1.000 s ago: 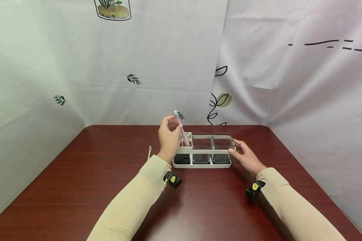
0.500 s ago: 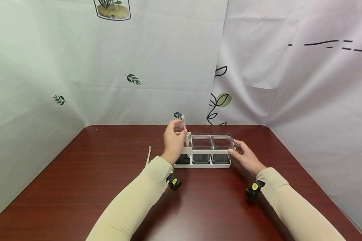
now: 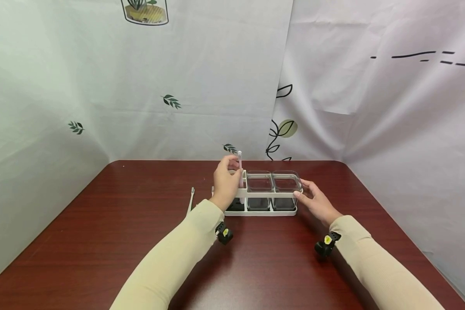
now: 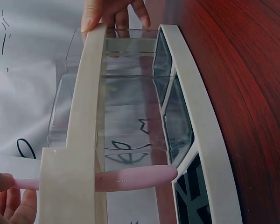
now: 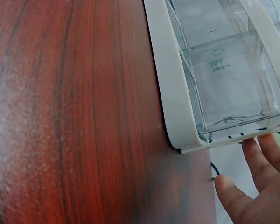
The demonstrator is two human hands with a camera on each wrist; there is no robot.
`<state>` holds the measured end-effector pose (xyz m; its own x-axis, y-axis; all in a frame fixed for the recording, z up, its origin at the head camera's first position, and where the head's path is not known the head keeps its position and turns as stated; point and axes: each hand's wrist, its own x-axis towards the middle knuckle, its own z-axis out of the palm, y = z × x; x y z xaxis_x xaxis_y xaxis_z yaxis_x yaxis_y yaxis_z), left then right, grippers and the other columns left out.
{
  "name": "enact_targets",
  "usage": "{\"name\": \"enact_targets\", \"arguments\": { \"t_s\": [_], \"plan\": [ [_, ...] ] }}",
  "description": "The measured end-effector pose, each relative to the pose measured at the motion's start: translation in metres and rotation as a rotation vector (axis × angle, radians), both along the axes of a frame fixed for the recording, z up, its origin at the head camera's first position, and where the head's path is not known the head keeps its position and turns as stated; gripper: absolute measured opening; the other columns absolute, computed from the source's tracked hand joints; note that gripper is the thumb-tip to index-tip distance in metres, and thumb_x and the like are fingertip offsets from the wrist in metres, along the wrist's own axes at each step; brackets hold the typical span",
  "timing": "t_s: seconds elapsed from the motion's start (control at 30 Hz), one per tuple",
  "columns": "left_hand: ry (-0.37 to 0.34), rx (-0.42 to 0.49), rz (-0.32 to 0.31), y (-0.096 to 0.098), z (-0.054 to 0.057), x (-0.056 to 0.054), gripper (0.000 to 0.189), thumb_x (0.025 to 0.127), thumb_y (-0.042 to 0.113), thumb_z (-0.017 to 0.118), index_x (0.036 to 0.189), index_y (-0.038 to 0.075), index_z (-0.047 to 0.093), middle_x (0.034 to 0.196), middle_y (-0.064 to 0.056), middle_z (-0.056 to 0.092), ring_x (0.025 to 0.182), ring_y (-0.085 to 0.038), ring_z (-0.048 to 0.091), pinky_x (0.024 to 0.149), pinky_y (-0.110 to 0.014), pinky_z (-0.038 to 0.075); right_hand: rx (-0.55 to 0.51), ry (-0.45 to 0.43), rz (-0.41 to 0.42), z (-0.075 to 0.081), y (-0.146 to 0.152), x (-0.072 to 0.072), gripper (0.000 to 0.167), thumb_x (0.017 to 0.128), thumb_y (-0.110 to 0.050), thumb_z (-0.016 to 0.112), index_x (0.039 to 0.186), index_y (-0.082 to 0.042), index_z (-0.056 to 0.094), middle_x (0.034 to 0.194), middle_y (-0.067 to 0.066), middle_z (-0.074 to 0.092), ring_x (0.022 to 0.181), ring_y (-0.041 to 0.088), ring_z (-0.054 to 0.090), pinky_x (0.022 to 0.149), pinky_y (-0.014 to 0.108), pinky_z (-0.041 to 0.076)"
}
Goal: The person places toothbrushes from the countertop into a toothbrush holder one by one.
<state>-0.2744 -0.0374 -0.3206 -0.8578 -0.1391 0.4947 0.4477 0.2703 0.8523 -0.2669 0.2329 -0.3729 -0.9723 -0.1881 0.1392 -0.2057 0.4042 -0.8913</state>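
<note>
My left hand [image 3: 225,181] pinches a pink toothbrush [image 4: 135,179] near its upper part. The toothbrush stands almost upright through a left compartment of a white toothbrush holder [image 3: 269,195]. In the left wrist view its rounded handle end reaches down to the holder's lower tray, beside the dark base pad [image 4: 193,191]. My right hand [image 3: 318,206] grips the holder's right end, thumb at the front corner and fingers behind. Two clear cups [image 3: 260,183] sit side by side in the holder's other openings.
A white toothbrush [image 3: 190,200] lies on the dark red table [image 3: 139,241] left of the holder, partly hidden by the left sleeve. A small pale tip [image 3: 212,189] shows beside the left wrist. Printed white cloth [image 3: 217,77] hangs behind the table.
My left hand has moved right and slightly down, bringing the pink toothbrush from tilted to nearly upright and lower through the compartment. My right hand has stayed at the holder's end.
</note>
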Motion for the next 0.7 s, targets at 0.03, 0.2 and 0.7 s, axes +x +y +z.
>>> {"name": "enact_targets", "arguments": {
  "t_s": [0.03,0.2,0.7],
  "plan": [
    [0.003,-0.007,0.001,0.0002,-0.0004,-0.0005,0.030,0.088,-0.009,0.061,0.116,0.000,0.058,0.100,-0.015,0.060,0.097,-0.028,0.060,0.076,-0.038,0.054,0.000,0.000,0.000,0.0000,0.0000,0.0001,0.063,0.099,-0.024,0.055,0.149,0.000,0.024,0.147,0.029,0.034,0.134,0.043,0.037,0.106,0.055,0.035],
    [-0.002,-0.029,0.004,0.0015,-0.0023,-0.0027,0.028,0.087,-0.009,0.062,0.114,0.000,0.059,0.098,-0.015,0.061,0.096,-0.027,0.061,0.078,-0.038,0.053,-0.001,0.005,0.001,0.0000,0.0003,0.0003,0.063,0.099,-0.024,0.055,0.148,0.001,0.025,0.147,0.029,0.035,0.133,0.043,0.038,0.106,0.055,0.035],
    [-0.036,-0.067,-0.041,0.0034,-0.0061,-0.0052,0.027,0.088,-0.009,0.061,0.113,-0.001,0.059,0.097,-0.016,0.061,0.095,-0.027,0.060,0.076,-0.035,0.053,-0.005,0.020,0.005,-0.0012,0.0005,-0.0008,0.061,0.100,-0.022,0.055,0.147,0.002,0.025,0.146,0.029,0.035,0.132,0.044,0.039,0.106,0.055,0.035]
  ]
}}
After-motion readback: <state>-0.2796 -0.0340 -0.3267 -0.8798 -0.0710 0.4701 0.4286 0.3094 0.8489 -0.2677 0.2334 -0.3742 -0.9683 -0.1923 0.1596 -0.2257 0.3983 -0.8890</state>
